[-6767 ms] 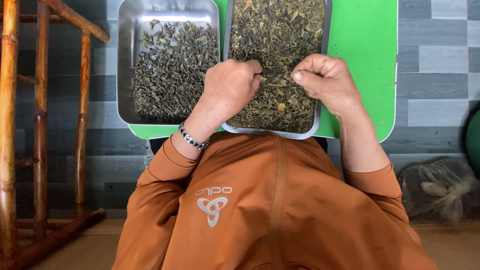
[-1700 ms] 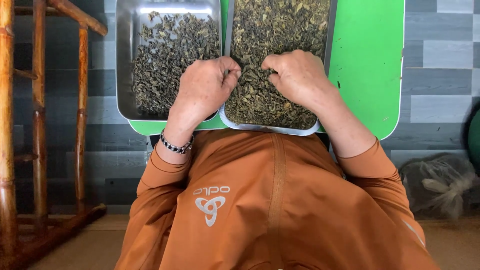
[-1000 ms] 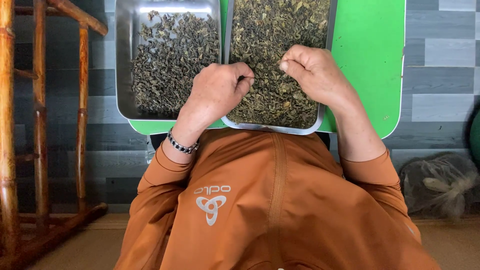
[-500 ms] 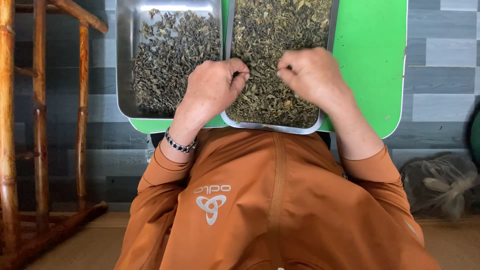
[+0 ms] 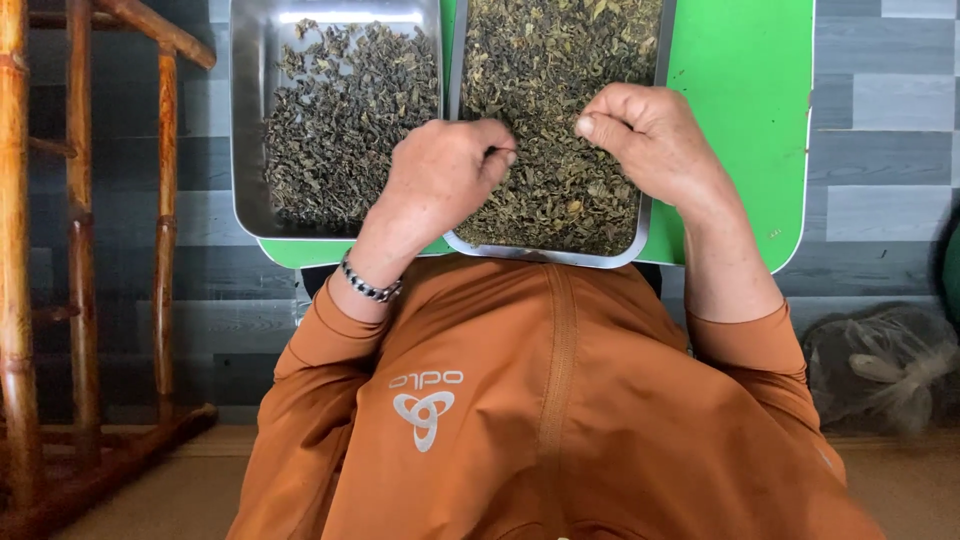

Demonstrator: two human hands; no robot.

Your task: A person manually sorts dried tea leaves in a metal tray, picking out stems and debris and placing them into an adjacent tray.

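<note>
Near the centre of the frame, the left hand (image 5: 440, 185) is curling narrow, fingertips pinching into the dried leaves (image 5: 555, 120) filling the right metal tray (image 5: 648, 215). The right hand (image 5: 650, 140) is hovering over them, loosely fisted, thumb pressing forefinger. The left tray (image 5: 248, 150) is sitting just beside, on a green board (image 5: 745, 120).

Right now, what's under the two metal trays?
A green board lies under both, showing right of the right tray and along the near edge below the left tray. Dried leaves fill both trays, so their bottoms and the board's middle are covered.
</note>
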